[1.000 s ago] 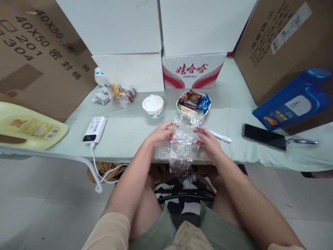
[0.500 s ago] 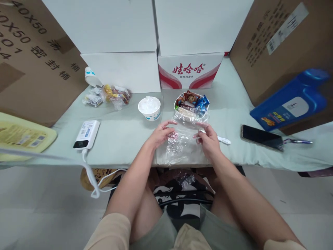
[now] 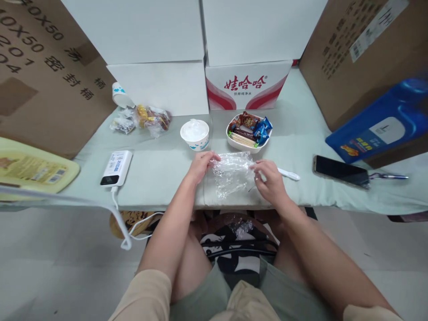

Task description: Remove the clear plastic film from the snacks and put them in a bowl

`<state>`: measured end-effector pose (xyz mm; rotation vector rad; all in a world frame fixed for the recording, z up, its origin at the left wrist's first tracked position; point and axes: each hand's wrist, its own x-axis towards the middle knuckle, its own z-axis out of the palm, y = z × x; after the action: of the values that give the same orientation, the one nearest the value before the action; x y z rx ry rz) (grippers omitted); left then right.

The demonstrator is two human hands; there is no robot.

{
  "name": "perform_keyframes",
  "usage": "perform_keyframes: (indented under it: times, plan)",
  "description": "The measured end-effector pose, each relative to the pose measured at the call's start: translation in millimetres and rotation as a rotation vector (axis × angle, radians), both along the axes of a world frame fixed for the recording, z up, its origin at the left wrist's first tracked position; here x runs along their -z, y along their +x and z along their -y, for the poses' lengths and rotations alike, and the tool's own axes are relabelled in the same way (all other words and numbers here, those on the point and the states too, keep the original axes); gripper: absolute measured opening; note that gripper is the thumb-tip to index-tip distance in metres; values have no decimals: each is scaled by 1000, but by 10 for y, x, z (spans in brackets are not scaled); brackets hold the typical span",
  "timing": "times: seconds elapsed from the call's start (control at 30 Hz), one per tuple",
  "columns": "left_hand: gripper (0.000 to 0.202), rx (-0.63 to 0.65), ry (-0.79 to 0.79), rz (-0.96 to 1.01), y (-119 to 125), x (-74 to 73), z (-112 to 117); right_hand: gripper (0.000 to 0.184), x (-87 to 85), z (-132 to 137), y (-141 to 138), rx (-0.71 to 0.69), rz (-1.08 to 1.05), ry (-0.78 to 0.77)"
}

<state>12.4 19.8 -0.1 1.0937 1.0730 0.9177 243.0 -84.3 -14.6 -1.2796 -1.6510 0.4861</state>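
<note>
A crumpled clear plastic bag [image 3: 233, 173] lies on the pale green table [image 3: 160, 176] near its front edge. My left hand [image 3: 201, 163] rests on the bag's left edge with fingers curled over it. My right hand [image 3: 270, 179] pinches the bag's right edge. Just behind the bag stands a white bowl [image 3: 249, 130] filled with wrapped snacks. To its left is a white paper cup [image 3: 195, 134] with clear plastic inside.
A white power bank [image 3: 116, 167] with a cable lies at the left. A phone [image 3: 341, 170] and pen [image 3: 389, 176] lie at the right, a white stick [image 3: 288, 174] beside my right hand. Bagged snacks [image 3: 152, 118], white cartons [image 3: 249, 84], cardboard boxes and a blue jug [image 3: 381, 122] ring the table.
The plastic bag was hanging between my hands over the table's edge; now it lies flat on the table. Both hands have come down with it.
</note>
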Motion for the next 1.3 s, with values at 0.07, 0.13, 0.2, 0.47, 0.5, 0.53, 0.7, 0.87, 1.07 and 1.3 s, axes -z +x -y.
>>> perform_keyframes:
  times: [0.07,0.13,0.2,0.47,0.5,0.53,0.7,0.87,1.07,1.3]
  plan:
    - [24,6,54,-15,-11,-12,1,26,36,32,10,-135,240,23]
    - [22,17,63,-1,-20,-38,15,30,51,57,38,-170,318,43]
    - [28,36,57,25,-30,-73,42,28,33,62,77,13,225,88]
    - [64,228,-44,241,-100,-225,186,75,-64,-128,-129,-122,-485,-410]
    - [68,222,-70,265,-91,-230,201,64,-65,-146,-177,-143,-521,-459]
    - [69,222,-113,285,-74,-227,216,51,-67,-161,-213,-130,-550,-484]
    - [32,234,-299,177,108,-125,272,43,-90,-187,-200,96,-770,-415]
    - [21,161,-79,0,184,-27,266,44,-100,-154,-155,18,-826,-639]
    - [31,169,66,-9,88,-5,264,44,-85,-121,-170,24,-634,-584]
    - [29,268,-163,260,-64,-149,199,32,-263,-73,-88,-125,-884,-604]
